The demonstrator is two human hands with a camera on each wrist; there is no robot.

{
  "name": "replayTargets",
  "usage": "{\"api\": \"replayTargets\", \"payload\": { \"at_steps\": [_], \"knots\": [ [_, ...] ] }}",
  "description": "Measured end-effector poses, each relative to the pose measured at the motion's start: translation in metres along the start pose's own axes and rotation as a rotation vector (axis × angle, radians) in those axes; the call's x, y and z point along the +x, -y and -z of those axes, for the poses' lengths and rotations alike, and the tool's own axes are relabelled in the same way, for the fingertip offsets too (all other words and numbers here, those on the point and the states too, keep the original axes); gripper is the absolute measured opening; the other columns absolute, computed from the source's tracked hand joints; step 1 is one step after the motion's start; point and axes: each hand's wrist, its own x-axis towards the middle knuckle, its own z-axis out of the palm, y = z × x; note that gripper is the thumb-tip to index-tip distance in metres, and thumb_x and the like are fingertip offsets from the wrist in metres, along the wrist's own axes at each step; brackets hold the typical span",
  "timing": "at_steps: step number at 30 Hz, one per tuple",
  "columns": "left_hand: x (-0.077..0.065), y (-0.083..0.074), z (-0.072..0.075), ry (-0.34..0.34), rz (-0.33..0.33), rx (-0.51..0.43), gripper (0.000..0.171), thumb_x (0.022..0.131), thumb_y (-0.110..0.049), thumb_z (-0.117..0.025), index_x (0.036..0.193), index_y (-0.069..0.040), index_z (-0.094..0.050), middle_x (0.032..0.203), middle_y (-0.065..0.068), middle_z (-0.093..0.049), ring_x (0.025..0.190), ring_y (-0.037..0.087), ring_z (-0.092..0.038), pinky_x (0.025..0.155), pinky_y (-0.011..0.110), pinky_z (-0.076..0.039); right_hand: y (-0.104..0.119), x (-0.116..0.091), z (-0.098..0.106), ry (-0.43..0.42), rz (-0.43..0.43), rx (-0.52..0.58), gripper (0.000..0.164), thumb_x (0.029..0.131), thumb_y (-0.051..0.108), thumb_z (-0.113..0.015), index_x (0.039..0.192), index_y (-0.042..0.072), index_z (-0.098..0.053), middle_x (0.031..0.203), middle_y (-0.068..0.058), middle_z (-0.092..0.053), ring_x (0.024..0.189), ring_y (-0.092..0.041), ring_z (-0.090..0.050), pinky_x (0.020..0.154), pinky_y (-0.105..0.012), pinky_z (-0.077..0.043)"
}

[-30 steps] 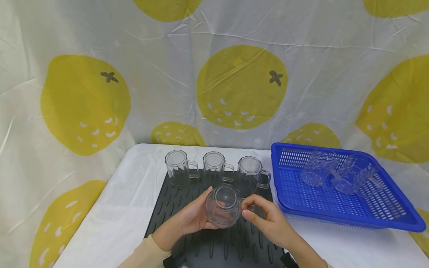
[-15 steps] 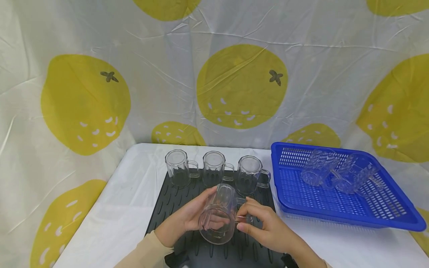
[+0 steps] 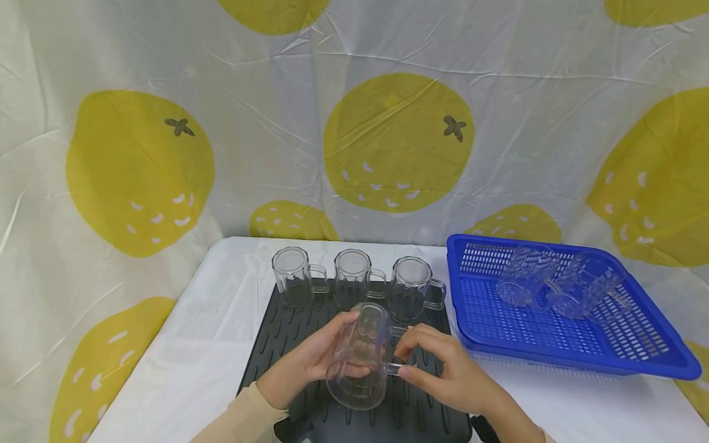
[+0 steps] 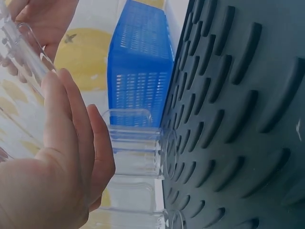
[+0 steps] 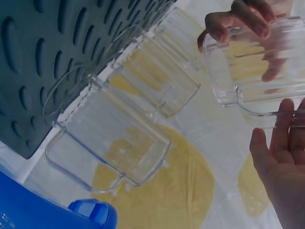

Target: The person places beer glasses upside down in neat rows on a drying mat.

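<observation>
A clear glass mug (image 3: 359,391) is held tilted over the dark mat, its wider end towards me. My left hand (image 3: 318,351) grips its body, fingers behind the glass; in the left wrist view those fingers (image 4: 55,102) lie long along its side. My right hand (image 3: 443,372) has curled fingers and thumb at the handle; the right wrist view shows fingertips (image 5: 286,106) overlapping the handle. Behind, three matching mugs stand upside down in a row: a left one (image 3: 292,280), a middle one (image 3: 352,280) and a right one (image 3: 411,289), handles pointing right.
The ridged black mat (image 3: 410,424) lies on a white-covered table (image 3: 188,344). To the right stands a blue plastic basket (image 3: 471,344), with several clear glass mugs (image 3: 526,277) lying in it. A white cloth with yellow fruit prints (image 3: 399,141) hangs at the back.
The held mug has tipped from showing one round end to showing its side, wider end swinging down towards me. The right hand has stayed by the handle. The standing mugs have not moved.
</observation>
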Motion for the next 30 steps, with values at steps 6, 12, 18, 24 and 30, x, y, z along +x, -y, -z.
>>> {"api": "replayTargets", "payload": {
  "at_steps": [6, 12, 18, 24, 30],
  "knots": [
    [-0.002, 0.0, -0.001, -0.064, -0.04, 0.044, 0.041, 0.098, -0.042, -0.042, 0.122, -0.011, -0.055, 0.106, 0.004, -0.064, 0.09, 0.024, -0.068, 0.081, 0.036, -0.055, -0.001, -0.001, 0.006, -0.11, -0.052, -0.035, 0.037, 0.083, -0.007, -0.068, 0.11, 0.019, -0.063, 0.107, 0.003, -0.062, 0.1, -0.014, -0.058, 0.087, -0.032, -0.049],
    [-0.007, -0.001, -0.001, -0.052, -0.116, 0.09, 0.059, 0.092, -0.029, -0.053, 0.142, -0.002, -0.034, 0.115, 0.007, -0.061, 0.094, 0.027, -0.068, 0.085, 0.043, -0.054, -0.003, -0.002, 0.01, -0.147, -0.112, -0.019, 0.034, 0.085, -0.009, -0.065, 0.112, 0.012, -0.062, 0.112, -0.003, -0.06, 0.108, -0.015, -0.054, 0.094, -0.03, -0.045],
    [-0.009, 0.0, 0.002, 0.037, -0.256, 0.143, 0.066, 0.089, -0.024, -0.066, 0.141, -0.007, -0.031, 0.122, 0.011, -0.056, 0.097, 0.026, -0.068, 0.089, 0.047, -0.052, -0.003, -0.003, 0.01, -0.151, -0.13, 0.018, 0.036, 0.088, -0.009, -0.061, 0.116, 0.013, -0.061, 0.115, -0.004, -0.059, 0.11, -0.015, -0.053, 0.093, -0.029, -0.046],
    [-0.013, 0.004, 0.007, 0.159, -0.398, 0.245, 0.06, 0.091, -0.026, -0.07, 0.139, -0.017, -0.036, 0.129, 0.008, -0.05, 0.106, 0.021, -0.065, 0.092, 0.043, -0.051, -0.002, -0.005, 0.008, -0.155, -0.152, -0.002, 0.037, 0.088, -0.007, -0.062, 0.119, 0.013, -0.06, 0.116, 0.0, -0.06, 0.109, -0.014, -0.055, 0.093, -0.027, -0.045],
    [-0.015, 0.006, 0.005, 0.185, -0.553, 0.37, 0.064, 0.091, -0.024, -0.068, 0.14, -0.01, -0.029, 0.134, 0.011, -0.046, 0.112, 0.024, -0.062, 0.093, 0.04, -0.05, 0.0, -0.006, 0.005, -0.151, -0.153, -0.03, 0.039, 0.088, -0.006, -0.063, 0.122, 0.013, -0.06, 0.118, 0.001, -0.06, 0.109, -0.014, -0.056, 0.091, -0.028, -0.047]
  ]
}}
